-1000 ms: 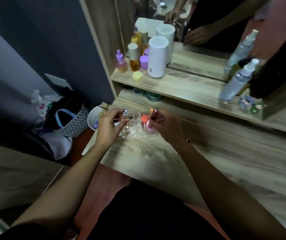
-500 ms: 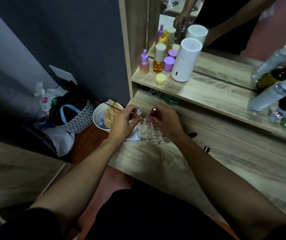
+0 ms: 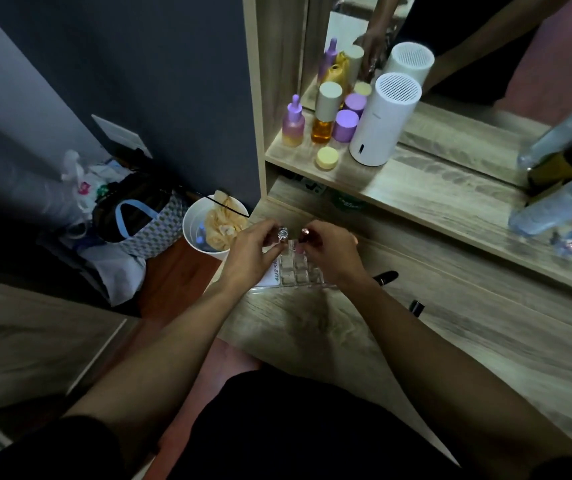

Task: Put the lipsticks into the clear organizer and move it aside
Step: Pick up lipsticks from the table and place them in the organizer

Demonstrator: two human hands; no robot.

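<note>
A clear organizer (image 3: 295, 271) with square cells sits at the near-left corner of the wooden table (image 3: 450, 341), between my hands. My left hand (image 3: 249, 254) pinches a silver-topped lipstick (image 3: 282, 234) upright over the organizer's far left cells. My right hand (image 3: 329, 254) grips a dark red lipstick (image 3: 304, 233) beside it, over the far right cells. Two black lipstick pieces lie on the table to the right: a longer tube (image 3: 385, 276) and a small cap (image 3: 416, 307).
A raised shelf (image 3: 416, 188) behind holds a white cylinder (image 3: 385, 123), purple and amber bottles (image 3: 324, 116), a yellow jar (image 3: 327, 158) and clear spray bottles (image 3: 554, 202). A mirror stands behind it. Left of the table, on the floor, sit a white bucket (image 3: 192, 230) and bags (image 3: 132, 216).
The view has swung left and down. Both hands stay at the organizer with their lipsticks, which now stand closer together over its far cells.
</note>
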